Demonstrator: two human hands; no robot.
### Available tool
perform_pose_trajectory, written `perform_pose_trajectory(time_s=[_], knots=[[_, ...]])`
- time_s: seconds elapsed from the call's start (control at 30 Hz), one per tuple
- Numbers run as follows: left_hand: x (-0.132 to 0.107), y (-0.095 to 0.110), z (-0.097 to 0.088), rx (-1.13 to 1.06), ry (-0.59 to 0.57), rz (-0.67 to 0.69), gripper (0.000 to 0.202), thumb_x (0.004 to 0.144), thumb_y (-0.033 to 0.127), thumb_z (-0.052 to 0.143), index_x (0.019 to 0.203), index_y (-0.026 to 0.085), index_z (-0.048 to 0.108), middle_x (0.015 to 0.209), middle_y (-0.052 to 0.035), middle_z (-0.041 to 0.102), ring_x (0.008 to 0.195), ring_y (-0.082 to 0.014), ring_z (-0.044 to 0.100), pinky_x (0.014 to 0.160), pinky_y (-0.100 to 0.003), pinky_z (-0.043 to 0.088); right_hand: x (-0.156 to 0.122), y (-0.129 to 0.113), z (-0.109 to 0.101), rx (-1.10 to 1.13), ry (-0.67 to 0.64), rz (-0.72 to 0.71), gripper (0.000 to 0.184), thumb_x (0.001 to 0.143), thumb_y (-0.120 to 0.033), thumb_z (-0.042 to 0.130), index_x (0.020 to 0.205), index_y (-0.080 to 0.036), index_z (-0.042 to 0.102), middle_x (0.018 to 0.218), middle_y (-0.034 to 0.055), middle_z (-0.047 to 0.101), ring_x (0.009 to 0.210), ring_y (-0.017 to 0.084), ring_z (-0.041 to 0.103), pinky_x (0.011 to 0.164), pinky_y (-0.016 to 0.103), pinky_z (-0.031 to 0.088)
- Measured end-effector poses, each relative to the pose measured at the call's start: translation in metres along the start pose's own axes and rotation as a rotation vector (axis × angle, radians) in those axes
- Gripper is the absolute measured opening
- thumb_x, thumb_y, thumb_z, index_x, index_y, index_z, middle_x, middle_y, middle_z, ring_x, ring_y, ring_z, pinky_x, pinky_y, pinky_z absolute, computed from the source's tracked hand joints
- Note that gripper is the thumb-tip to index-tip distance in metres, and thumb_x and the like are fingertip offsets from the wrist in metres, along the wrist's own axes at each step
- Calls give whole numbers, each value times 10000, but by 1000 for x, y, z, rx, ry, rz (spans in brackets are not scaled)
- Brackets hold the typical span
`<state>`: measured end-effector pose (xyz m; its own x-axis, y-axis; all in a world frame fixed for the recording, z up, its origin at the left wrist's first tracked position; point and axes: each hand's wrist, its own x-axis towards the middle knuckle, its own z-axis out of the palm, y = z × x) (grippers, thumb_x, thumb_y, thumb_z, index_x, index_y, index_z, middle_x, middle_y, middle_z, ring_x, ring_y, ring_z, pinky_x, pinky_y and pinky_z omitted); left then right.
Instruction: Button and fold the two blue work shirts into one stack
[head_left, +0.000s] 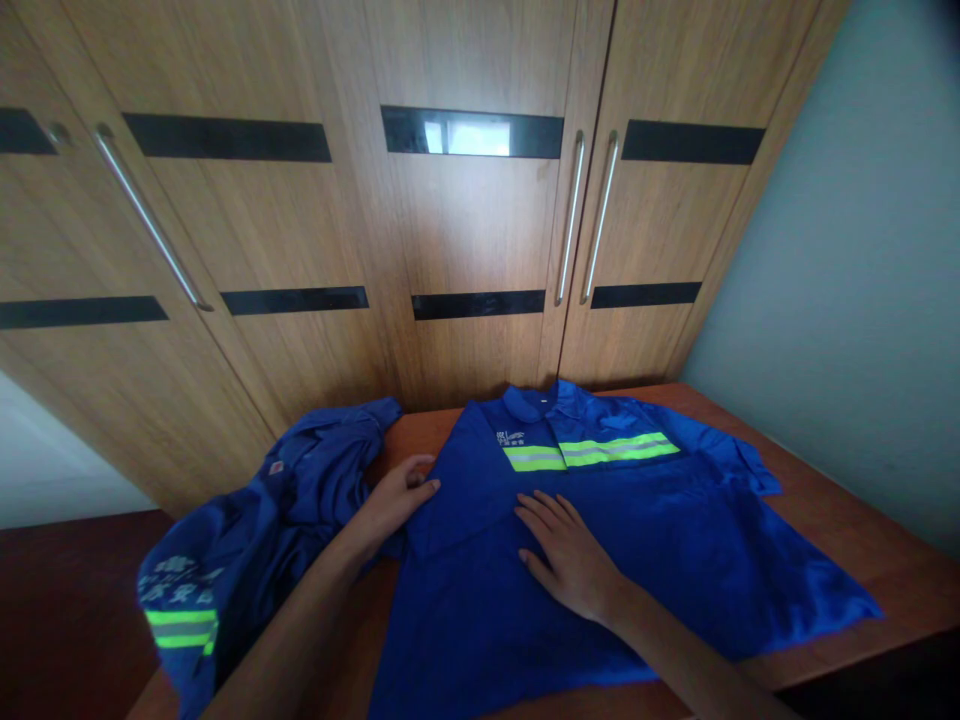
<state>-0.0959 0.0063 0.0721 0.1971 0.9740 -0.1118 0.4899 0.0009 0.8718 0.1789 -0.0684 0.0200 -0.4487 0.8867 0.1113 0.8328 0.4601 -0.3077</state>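
Observation:
A blue work shirt (652, 540) lies spread out front side up, its collar toward the wardrobe. A yellow-green and silver reflective band (622, 450) crosses its chest, with white print above the band on the left. My right hand (570, 560) rests flat on the shirt below the band, fingers stretched out. At the outer edge of the left sleeve is my left hand (399, 497), its fingers slightly bent and thumb apart, touching the cloth. Left of that arm a second blue work garment (255, 540) lies crumpled, with white lettering and a reflective band.
The garments lie on a reddish-brown wooden surface (817, 510). Behind it stands a wooden wardrobe (480, 230) with black strips and long metal handles. A pale wall (840, 300) bounds the right side. Dark floor (67, 600) shows at the left.

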Motion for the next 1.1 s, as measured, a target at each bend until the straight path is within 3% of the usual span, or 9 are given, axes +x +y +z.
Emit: perform_pose_trajectory(time_s=[0.13, 0.4, 0.5, 0.6, 0.7, 0.83, 0.97, 1.03, 1.1], knots=[[-10, 0, 0, -5, 2, 31, 566, 788, 417, 556, 1282, 149, 489, 1078, -107, 690, 933, -230, 677, 800, -351, 543, 0, 0, -1, 2, -1, 4, 534, 944, -414, 387, 1435, -204, 403, 1525, 55, 344, 1408, 270, 265, 1165, 492, 175], [-21, 19, -13, 538, 211, 291, 391, 831, 246, 483, 1198, 171, 591, 1203, -84, 660, 1073, -237, 625, 1006, -397, 449, 5, -12, 2, 51, -10, -21, 549, 928, -397, 426, 1443, -214, 384, 1526, 70, 340, 1406, 279, 268, 1157, 519, 181], [-31, 19, -20, 762, 233, 253, 409, 863, 203, 443, 1253, 150, 554, 1231, -109, 629, 1096, -239, 610, 1003, -398, 450, 12, -23, 6, 90, 12, -45, 549, 914, -373, 453, 1436, -215, 393, 1517, 77, 356, 1401, 286, 277, 1154, 528, 181], [-44, 13, -23, 990, 209, 92, 424, 891, 195, 409, 1296, 143, 520, 1198, -145, 616, 1008, -270, 641, 893, -441, 510, 16, -34, 10, 134, 37, -53, 543, 907, -374, 472, 1423, -216, 411, 1513, 81, 362, 1404, 294, 270, 1158, 540, 162], [-55, 17, -17, 1186, 267, 53, 395, 889, 198, 427, 1259, 143, 554, 1221, -173, 581, 1075, -325, 595, 815, -463, 528, 17, -43, 12, 160, 41, -52, 540, 911, -388, 470, 1418, -209, 419, 1517, 90, 353, 1407, 310, 258, 1155, 562, 144], [-56, 34, 11, 1224, 385, 285, 370, 894, 204, 447, 1235, 147, 579, 1340, -177, 509, 1240, -339, 471, 940, -486, 458, 17, -48, 15, 212, 58, -51, 548, 881, -374, 524, 1397, -207, 446, 1505, 103, 371, 1404, 324, 264, 1149, 584, 139], [-51, 27, 52, 1069, 172, 485, 362, 910, 260, 469, 1250, 211, 583, 1377, -122, 519, 1277, -298, 458, 1045, -486, 380, 24, -23, 12, 453, 196, -16, 492, 849, -313, 550, 1330, -215, 511, 1415, 104, 489, 1308, 268, 441, 1094, 501, 349], [-50, 12, 67, 1028, 83, 554, 424, 917, 328, 482, 1332, 249, 517, 1455, -105, 447, 1333, -305, 397, 1090, -520, 316, 28, 11, 2, 601, 327, 92, 397, 872, -309, 494, 1254, -222, 560, 1277, 94, 605, 1141, 229, 593, 948, 419, 509], [-51, -6, 75, 1015, 16, 609, 509, 926, 379, 474, 1423, 292, 402, 1523, -90, 351, 1381, -313, 325, 1114, -553, 261, 26, 61, -15, 621, 433, 215, 356, 881, -344, 468, 1188, -208, 587, 1152, 93, 670, 1025, 222, 654, 879, 388, 548]])
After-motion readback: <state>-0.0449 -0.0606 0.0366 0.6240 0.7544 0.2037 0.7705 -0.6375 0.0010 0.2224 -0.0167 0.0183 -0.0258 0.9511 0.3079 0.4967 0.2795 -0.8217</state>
